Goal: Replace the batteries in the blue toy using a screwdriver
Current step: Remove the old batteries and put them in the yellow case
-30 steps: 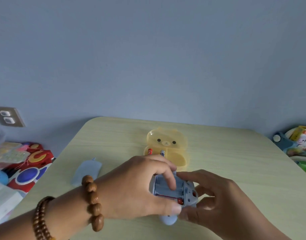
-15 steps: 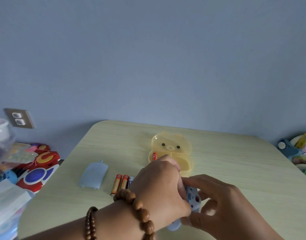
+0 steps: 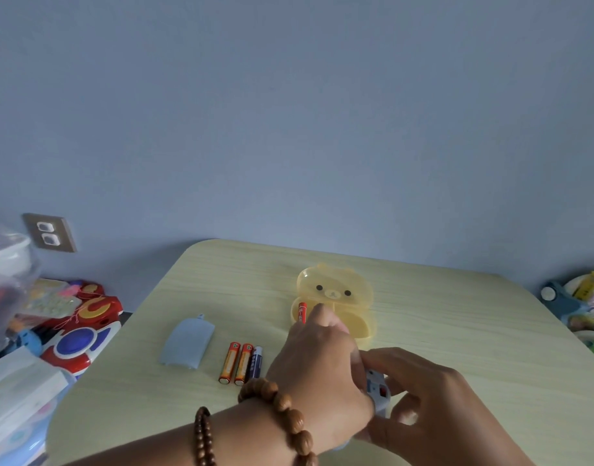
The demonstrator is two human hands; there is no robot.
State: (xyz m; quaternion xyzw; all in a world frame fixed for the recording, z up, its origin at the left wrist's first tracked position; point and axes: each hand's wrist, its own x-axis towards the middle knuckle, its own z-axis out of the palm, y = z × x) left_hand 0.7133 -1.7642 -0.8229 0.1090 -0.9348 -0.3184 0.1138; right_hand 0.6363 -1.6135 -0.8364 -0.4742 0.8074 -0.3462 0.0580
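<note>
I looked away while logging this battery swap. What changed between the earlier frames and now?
The left hand rolled rightward over the blue toy, covering the open battery compartment seen earlier; three batteries on the table are now uncovered. The right hand still grips the toy; the blue cover and bear case stayed put.

- The left grip comes in from the lower left with its back turned up and its knuckles bent. Its fingertips are hidden under the hand, so what they hold cannot be told.
- Behind it, the wrist angles toward the right grip and the bare forearm slants away.
- The right grip touches the left one. Its thumb lies over the top of the blue toy and its fingers curl round the toy's near side.
</note>
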